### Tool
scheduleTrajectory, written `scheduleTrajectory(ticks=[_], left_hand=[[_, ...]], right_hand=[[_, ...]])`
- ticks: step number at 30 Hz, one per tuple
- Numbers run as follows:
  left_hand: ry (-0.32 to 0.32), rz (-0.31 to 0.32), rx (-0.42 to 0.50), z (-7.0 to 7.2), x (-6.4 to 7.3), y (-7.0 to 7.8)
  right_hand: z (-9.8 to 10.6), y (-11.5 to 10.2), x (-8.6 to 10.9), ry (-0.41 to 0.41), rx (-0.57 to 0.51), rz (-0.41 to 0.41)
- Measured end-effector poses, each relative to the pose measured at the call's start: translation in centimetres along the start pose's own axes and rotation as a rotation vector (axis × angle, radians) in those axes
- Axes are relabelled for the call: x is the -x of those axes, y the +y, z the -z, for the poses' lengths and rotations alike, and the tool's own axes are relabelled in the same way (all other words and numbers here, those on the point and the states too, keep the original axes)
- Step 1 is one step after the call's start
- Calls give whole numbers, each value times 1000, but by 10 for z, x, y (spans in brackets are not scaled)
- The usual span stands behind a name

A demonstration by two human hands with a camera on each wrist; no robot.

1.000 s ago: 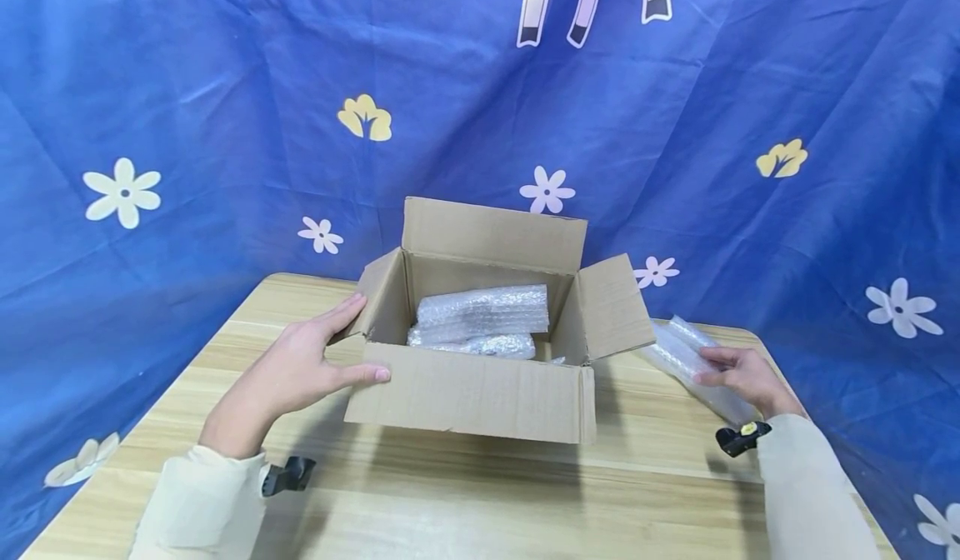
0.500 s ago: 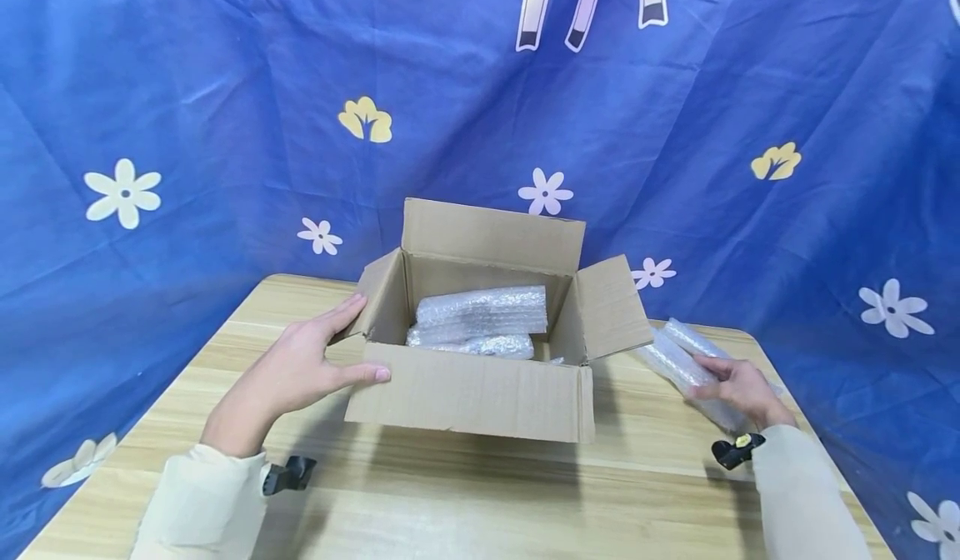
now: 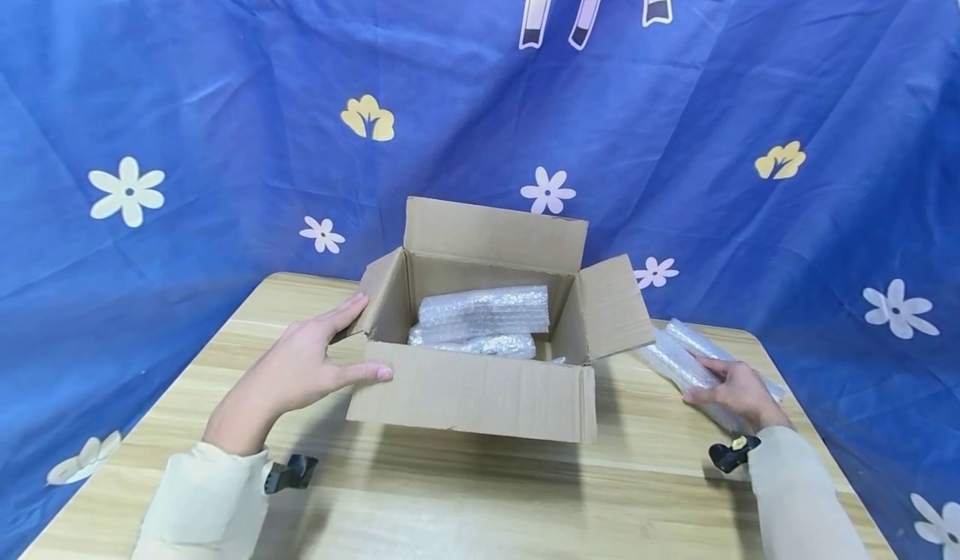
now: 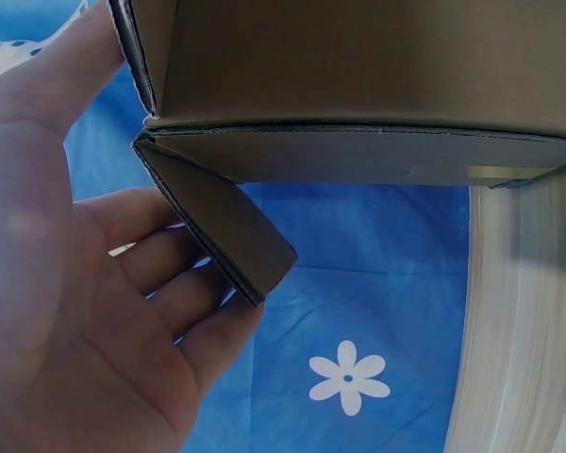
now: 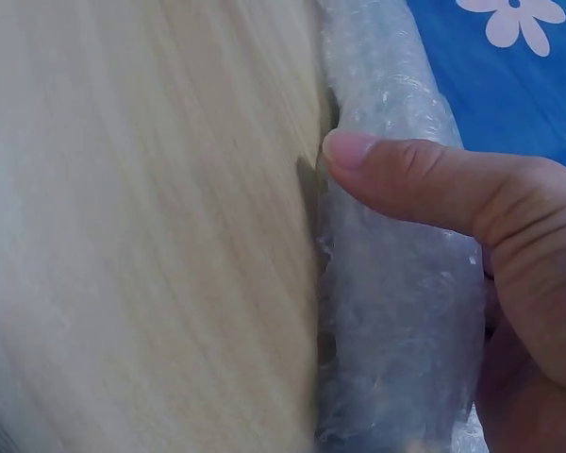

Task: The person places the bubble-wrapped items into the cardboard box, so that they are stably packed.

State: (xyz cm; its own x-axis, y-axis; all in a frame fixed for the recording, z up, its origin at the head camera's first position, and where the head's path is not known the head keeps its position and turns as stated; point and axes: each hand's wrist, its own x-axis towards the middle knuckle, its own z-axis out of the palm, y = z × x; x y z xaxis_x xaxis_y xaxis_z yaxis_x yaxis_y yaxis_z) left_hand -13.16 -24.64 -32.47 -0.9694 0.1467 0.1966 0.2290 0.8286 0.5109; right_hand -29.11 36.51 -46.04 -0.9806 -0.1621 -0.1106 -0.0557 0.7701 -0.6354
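Note:
A cardboard box (image 3: 472, 393) stands on the table with its flaps folded outward. Two long bundles in bubble wrap (image 3: 483, 310) lie inside it, one above the other. My left hand (image 3: 300, 368) holds the box at its near left corner, thumb on the front flap and fingers behind the left side flap (image 4: 217, 217). Over on the right, my right hand (image 3: 738, 393) grips a bubble-wrapped roll (image 5: 396, 311), its thumb laid across the top and the other fingers mostly hidden on the far side. Beyond that hand lies another bubble-wrapped roll (image 3: 693, 339), partly covered by it.
The wooden table (image 3: 480, 510) extends in front of the box. Behind it hangs a blue cloth (image 3: 450, 68) with flower prints. The right side flap (image 3: 615, 306) sticks out toward the rolls. Black straps (image 3: 288, 474) sit at both wrists.
My right hand has shifted slightly left and its thumb has come down along the near roll's left side. More of the far roll shows. The left hand and box stay put.

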Motion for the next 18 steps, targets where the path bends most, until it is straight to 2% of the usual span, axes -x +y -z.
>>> scheduleTrajectory(ticks=[5,10,18], left_hand=[[-2,2,1,1,0,0],[-3,0,6,1,0,0],[-7,6,7,1,-1,-1]], right_hand=[[2,-2,0,17,29,-15],[3,-5,2,35,39,5],[14,-13,9,85,56,85]])
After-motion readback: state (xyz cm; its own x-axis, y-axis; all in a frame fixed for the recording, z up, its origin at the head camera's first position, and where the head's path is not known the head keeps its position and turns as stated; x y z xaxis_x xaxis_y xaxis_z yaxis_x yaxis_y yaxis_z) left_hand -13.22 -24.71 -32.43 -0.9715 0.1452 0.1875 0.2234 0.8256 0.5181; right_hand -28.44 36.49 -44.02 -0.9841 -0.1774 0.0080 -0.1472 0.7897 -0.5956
